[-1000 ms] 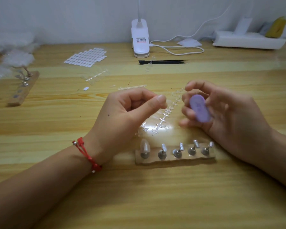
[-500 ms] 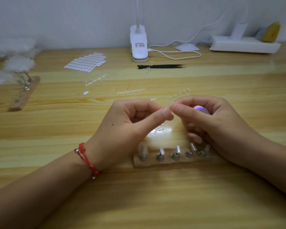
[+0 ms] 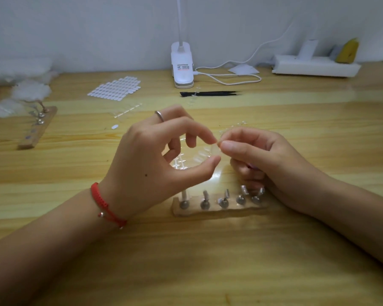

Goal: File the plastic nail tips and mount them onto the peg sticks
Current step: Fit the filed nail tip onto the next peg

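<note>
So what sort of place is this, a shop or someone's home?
Most likely a small craft desk for making press-on nails, at home or in a workshop; I cannot tell which. A wooden table against a plain wall holds a clip lamp, a peg stand and a sheet of white oval tabs.

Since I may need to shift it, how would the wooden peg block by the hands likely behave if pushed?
The wooden peg block lies low and flat, so it would probably slide, not tip. Its five thin pegs lean unevenly, so they may sit loosely.
</note>
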